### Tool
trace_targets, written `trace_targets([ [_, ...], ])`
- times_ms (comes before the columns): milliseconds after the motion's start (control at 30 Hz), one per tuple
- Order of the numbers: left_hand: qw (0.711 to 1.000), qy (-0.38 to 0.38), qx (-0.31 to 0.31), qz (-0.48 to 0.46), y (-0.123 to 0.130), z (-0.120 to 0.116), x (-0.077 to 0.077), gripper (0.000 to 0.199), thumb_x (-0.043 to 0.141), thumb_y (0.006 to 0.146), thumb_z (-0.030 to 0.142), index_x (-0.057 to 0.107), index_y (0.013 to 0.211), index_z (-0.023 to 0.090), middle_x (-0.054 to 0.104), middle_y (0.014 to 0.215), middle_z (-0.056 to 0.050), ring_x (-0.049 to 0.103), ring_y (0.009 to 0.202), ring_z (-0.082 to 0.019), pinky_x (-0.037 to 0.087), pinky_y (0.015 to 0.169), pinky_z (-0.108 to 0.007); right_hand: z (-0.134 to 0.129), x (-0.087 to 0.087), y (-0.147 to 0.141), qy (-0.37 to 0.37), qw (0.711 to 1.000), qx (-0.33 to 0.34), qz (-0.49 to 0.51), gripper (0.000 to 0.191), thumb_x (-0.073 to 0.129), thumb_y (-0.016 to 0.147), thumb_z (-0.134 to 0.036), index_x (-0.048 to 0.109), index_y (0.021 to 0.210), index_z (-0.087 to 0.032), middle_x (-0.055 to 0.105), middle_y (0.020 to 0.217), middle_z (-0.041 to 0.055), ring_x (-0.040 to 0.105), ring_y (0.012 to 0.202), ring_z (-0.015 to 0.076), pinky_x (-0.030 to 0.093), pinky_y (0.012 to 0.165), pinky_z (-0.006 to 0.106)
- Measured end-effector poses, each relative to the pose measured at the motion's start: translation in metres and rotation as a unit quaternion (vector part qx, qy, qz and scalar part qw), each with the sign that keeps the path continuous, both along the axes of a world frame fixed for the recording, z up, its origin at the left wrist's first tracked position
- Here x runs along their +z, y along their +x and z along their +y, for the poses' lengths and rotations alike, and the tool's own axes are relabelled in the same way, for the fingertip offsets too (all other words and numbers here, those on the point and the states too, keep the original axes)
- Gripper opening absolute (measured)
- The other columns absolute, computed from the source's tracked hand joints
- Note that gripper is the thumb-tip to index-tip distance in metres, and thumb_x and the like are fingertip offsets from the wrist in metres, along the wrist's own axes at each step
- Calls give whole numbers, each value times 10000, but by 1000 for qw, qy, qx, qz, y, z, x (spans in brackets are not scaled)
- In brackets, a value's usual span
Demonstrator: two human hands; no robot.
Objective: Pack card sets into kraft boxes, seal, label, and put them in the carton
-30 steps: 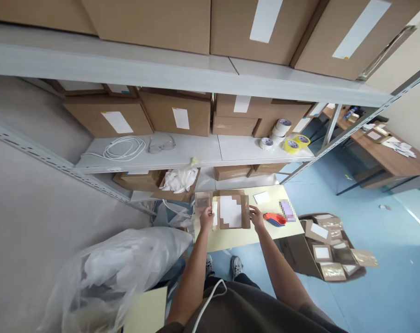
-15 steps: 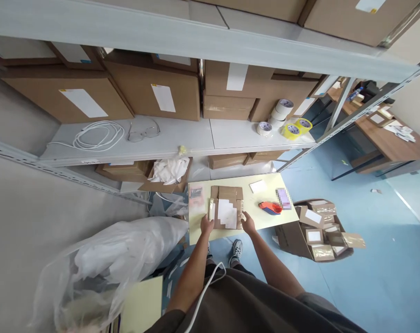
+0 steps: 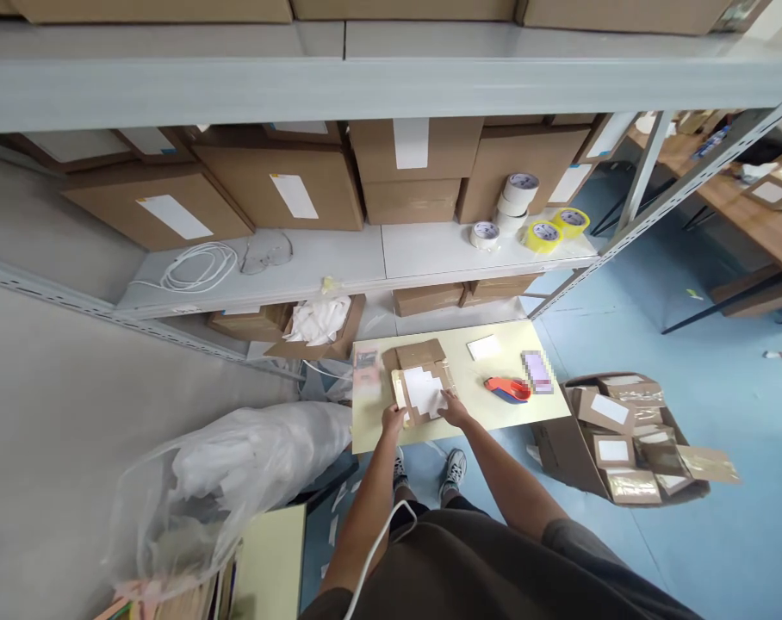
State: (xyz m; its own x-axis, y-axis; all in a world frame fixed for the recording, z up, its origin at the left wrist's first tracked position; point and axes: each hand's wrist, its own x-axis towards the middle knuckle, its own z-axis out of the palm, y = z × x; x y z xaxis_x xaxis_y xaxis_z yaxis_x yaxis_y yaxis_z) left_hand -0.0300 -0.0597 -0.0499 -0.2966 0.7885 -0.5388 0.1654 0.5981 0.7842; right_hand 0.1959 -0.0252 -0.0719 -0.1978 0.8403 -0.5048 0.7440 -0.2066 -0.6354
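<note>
A flat brown cardboard box (image 3: 425, 355) lies turned slightly on the small pale yellow table (image 3: 375, 439), with clear tape along its sides and a stepped white paper (image 3: 423, 389) on top. At its near left corner my left hand (image 3: 394, 418) grips the edge, fingers closed. My right hand (image 3: 454, 408) is closed on the near right part, its fingertips at the white paper. Right of the box lie a red and blue tape dispenser (image 3: 507, 389), a small white card stack (image 3: 484, 348) and a blurred-out purple item (image 3: 537, 372).
Ahead stands a grey shelf (image 3: 339, 267) with boxes, a coiled white cable (image 3: 201, 267), glasses (image 3: 266, 255), white tape rolls (image 3: 517, 194) and yellow tape rolls (image 3: 543, 236). A large carton (image 3: 568, 456) of small boxes stands at right on the floor. A plastic bag (image 3: 249, 456) bulges at left.
The cardboard box has turned a little anticlockwise under my hands. My right hand has moved inward from beside the box onto its near right part. The camera view has shifted.
</note>
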Motion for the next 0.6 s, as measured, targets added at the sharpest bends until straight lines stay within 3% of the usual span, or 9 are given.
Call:
trace_targets([
  [167, 997, 16, 3, 71, 26, 7, 47, 125, 688, 788, 287, 726, 736, 180, 732, 680, -48, 740, 808, -261, 542, 705, -305, -17, 39, 4, 111, 985, 97, 85, 948, 896, 643, -305, 564, 1531, -279, 456, 1647, 123, 369, 1539, 384, 316, 1258, 541],
  [233, 993, 33, -12, 114, 44, 7, 66, 161, 668, 825, 301, 727, 735, 180, 752, 727, -74, 736, 809, -256, 538, 729, -310, -32, 52, 4, 154, 977, 103, 104, 965, 903, 643, -324, 552, 1541, -284, 457, 1647, 126, 361, 1546, 379, 329, 1253, 541],
  [333, 981, 57, -45, 180, 71, 9, 90, 221, 656, 883, 359, 751, 804, 176, 781, 823, -111, 742, 853, -266, 541, 778, -328, -43, 68, 4, 206, 971, 54, 111, 833, 822, 750, -319, 554, 1536, -267, 528, 1588, 139, 429, 1509, 351, 359, 1240, 521],
  [433, 981, 80, -79, 159, 92, 18, 110, 280, 669, 914, 430, 774, 936, 171, 795, 900, -111, 750, 900, -267, 552, 825, -336, -31, 85, 10, 213, 972, -11, 98, 586, 674, 866, -280, 634, 1450, -246, 623, 1489, 145, 581, 1372, 325, 452, 1154, 456],
  [533, 983, 130, -108, 76, 96, 31, 130, 397, 664, 940, 451, 741, 1217, 176, 801, 1049, -110, 754, 951, -253, 571, 892, -356, -7, 99, 23, 167, 979, -73, 91, 375, 556, 936, -327, 749, 1247, -243, 777, 1213, 127, 719, 1110, 310, 531, 995, 410],
  [600, 973, 185, -113, 72, 86, 37, 141, 474, 658, 947, 414, 676, 1364, 189, 768, 1218, -124, 730, 1102, -261, 553, 1001, -380, 5, 104, 32, 133, 978, -130, 99, 357, 525, 949, -422, 788, 1091, -226, 809, 967, 114, 741, 965, 313, 549, 898, 397],
])
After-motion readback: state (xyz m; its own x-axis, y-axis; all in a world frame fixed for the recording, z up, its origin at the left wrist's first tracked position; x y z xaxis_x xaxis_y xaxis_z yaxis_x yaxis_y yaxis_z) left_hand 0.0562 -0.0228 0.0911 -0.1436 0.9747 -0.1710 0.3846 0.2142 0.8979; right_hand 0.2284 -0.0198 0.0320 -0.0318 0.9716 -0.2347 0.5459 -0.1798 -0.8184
